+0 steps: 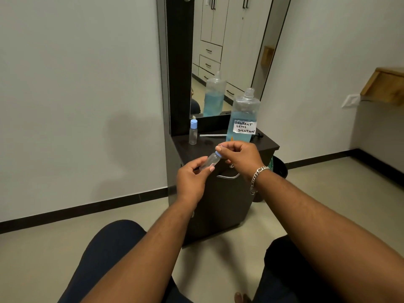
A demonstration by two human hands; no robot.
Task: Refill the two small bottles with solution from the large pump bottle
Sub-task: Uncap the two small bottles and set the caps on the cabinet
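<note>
Left hand (192, 178) grips the little bottle (211, 161) mid-air over the cabinet (196, 147), right hand (238, 156) pinching its cap (219, 154) (probably unscrewing); light, slick plastic, so hold the body.

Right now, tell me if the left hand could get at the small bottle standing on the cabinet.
Probably not yet: the left hand grips the other small bottle. The path to the standing bottle looks unobstructed.
</note>
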